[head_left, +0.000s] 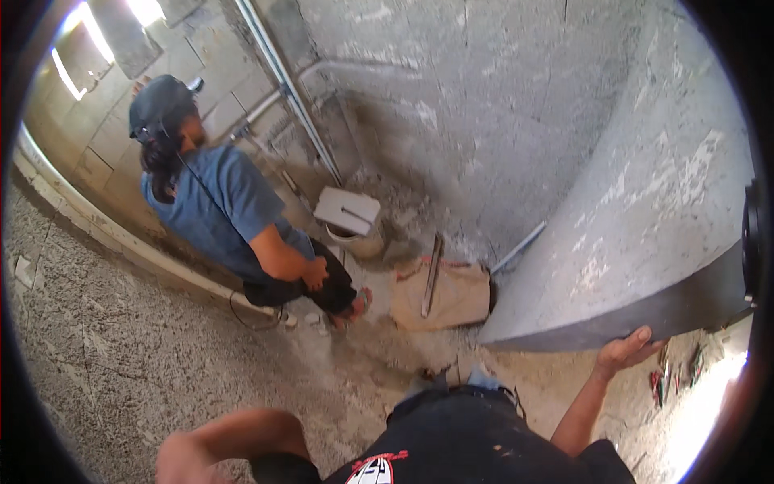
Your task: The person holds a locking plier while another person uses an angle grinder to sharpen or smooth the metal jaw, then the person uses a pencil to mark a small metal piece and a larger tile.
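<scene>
My right hand [627, 352] touches the dark grey end edge [564, 337] of a plastered wall on the right. Its fingers are stretched out, and nothing is held in them. At the lower left, my left arm is bent, with my left hand [184, 458] near the picture's rim above the rough floor. Its fingers do not show clearly, so what it holds, if anything, cannot be made out. Ahead of me, a brown paper sack [459, 297] lies on the floor with a narrow wooden strip [432, 278] across it.
A person [218, 189] in a blue shirt and dark cap stands left. A pale bucket [363, 244] has a white board [332, 206] on top. A metal channel [290, 89] leans in the corner. Several hand tools [661, 385] lie at the right. A kerb [121, 250] runs along the left.
</scene>
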Tool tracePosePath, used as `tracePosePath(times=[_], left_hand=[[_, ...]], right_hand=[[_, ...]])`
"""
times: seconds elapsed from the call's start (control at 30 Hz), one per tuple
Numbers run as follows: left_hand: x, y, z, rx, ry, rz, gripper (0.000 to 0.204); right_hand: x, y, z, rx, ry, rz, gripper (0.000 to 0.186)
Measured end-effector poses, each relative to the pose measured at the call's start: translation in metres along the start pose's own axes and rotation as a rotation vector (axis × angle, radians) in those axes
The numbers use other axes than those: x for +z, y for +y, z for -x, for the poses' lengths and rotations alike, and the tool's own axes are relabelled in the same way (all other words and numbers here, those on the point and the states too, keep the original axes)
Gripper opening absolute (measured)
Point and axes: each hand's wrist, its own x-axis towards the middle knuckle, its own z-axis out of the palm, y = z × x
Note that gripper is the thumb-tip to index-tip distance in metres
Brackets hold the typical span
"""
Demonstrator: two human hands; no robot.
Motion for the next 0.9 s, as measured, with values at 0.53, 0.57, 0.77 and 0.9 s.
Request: tracePosePath(times=[0.53,0.57,0.77,0.9], left_hand=[[0.029,-0.004,-0.039,0.128,-0.084,-0.096,0.042],[0.027,-0.008,-0.036,0.109,-0.075,-0.105,0.042],[0.002,-0.043,-0.004,-0.142,0.005,-0.278,0.04],[-0.016,-0.091,0.036,-0.448,0.021,-0.439,0.039]], right_hand=[[0.008,-0.014,-0.005,-0.133,-0.063,0.056,0.069],[0.006,-0.013,-0.006,-0.13,-0.066,0.06,0.069],[0.012,-0.018,-0.008,-0.185,-0.072,0.037,0.07],[0.005,-0.014,-0.006,-0.165,-0.094,0.123,0.068]])
